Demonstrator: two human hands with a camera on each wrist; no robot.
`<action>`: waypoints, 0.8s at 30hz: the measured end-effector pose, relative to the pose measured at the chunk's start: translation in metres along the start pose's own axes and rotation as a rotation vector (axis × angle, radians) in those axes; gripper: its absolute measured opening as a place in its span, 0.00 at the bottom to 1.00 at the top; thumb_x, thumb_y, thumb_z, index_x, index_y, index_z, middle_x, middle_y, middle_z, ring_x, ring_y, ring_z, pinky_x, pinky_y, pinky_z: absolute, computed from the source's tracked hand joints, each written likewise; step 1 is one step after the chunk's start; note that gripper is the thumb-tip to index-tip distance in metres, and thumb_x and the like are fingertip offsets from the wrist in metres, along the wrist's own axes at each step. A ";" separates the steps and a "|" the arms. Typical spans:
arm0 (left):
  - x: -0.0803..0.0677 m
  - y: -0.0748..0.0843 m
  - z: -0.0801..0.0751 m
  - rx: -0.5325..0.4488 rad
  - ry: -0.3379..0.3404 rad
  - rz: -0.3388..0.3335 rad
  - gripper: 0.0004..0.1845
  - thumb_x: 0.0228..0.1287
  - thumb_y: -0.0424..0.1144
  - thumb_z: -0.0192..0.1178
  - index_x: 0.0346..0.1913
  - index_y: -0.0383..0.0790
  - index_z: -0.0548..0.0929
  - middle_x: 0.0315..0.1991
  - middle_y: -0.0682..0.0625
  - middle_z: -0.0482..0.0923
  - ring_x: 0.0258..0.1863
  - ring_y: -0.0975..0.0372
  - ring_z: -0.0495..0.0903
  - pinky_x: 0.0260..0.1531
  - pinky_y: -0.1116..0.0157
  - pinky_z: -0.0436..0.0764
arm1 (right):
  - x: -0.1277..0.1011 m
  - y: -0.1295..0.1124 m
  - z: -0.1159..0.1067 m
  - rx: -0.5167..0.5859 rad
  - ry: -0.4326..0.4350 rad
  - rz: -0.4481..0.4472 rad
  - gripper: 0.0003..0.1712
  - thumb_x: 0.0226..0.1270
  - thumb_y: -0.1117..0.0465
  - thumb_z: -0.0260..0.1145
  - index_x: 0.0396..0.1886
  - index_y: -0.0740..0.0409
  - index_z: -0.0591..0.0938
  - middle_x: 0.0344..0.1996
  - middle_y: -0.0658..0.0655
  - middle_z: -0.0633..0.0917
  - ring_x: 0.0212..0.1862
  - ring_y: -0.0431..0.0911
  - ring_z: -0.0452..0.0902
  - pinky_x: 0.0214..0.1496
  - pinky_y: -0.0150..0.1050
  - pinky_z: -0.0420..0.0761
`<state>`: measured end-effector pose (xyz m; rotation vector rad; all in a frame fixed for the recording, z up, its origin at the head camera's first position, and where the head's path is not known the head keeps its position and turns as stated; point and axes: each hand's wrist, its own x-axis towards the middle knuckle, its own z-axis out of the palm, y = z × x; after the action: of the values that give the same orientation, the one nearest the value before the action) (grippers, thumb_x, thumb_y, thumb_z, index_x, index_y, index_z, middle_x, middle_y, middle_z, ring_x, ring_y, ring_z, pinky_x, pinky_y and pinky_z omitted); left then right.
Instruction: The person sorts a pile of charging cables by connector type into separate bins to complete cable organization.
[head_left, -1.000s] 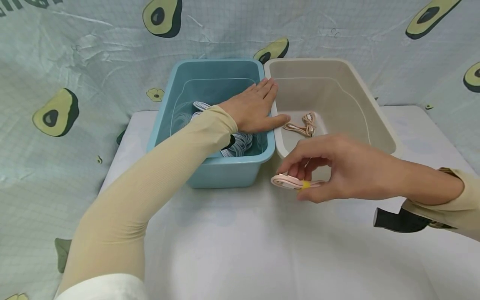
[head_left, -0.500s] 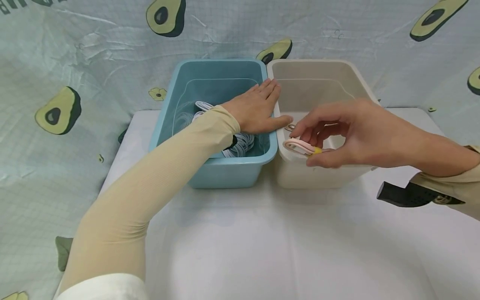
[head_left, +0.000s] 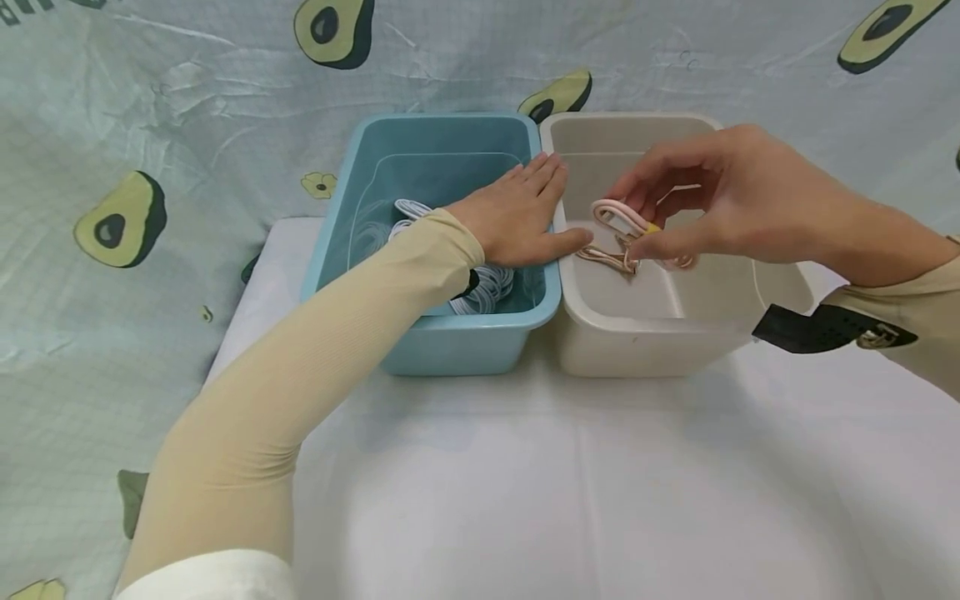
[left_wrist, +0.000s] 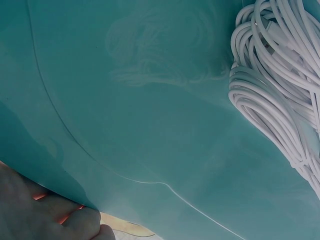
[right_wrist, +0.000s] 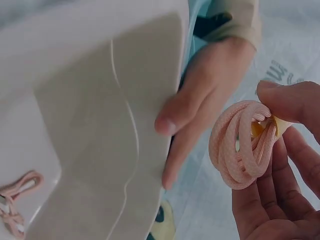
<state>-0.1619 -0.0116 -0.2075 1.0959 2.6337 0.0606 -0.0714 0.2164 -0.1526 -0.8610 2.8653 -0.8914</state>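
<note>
My right hand (head_left: 742,196) pinches a coiled pink cable (right_wrist: 240,145), bound with a yellow tie, above the beige bin (head_left: 630,354). Thumb and fingertips grip the tied end, and the loops stick out to the left. A rose-coloured cable (head_left: 606,260) lies on that bin's floor, partly covered by the held coil and hand in the head view. With fingers straight, my left hand (head_left: 517,212) rests across the touching rims of the beige bin and the blue bin (head_left: 450,350). Bundled white cables (left_wrist: 280,75) lie inside the blue bin, partly hidden by my left forearm.
Both bins stand side by side on a table with a white cloth (head_left: 480,483). Behind them hangs a pale sheet (head_left: 450,50) printed with avocados. A black wrist strap (head_left: 817,329) is on my right sleeve.
My right hand has carried the pink cable coil forward and up from in front of the beige bin to over its interior. My left hand stays on the rims.
</note>
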 end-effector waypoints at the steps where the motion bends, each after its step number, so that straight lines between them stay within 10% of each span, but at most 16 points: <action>1: 0.000 0.000 0.000 -0.001 -0.002 0.001 0.51 0.76 0.72 0.31 0.84 0.38 0.31 0.86 0.45 0.24 0.86 0.55 0.25 0.88 0.56 0.34 | 0.002 0.004 -0.001 -0.003 0.007 0.016 0.27 0.52 0.68 0.83 0.53 0.50 0.88 0.45 0.42 0.87 0.42 0.36 0.85 0.49 0.15 0.83; 24: 0.004 0.001 0.000 0.014 -0.009 -0.005 0.51 0.75 0.73 0.31 0.84 0.40 0.30 0.86 0.47 0.24 0.86 0.56 0.25 0.88 0.56 0.33 | 0.048 0.059 -0.008 0.051 0.049 0.230 0.26 0.60 0.55 0.80 0.58 0.50 0.85 0.43 0.42 0.86 0.45 0.36 0.81 0.41 0.14 0.80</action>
<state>-0.1640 -0.0082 -0.2085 1.0914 2.6326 0.0363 -0.1432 0.2367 -0.1702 -0.4984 2.8900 -0.9652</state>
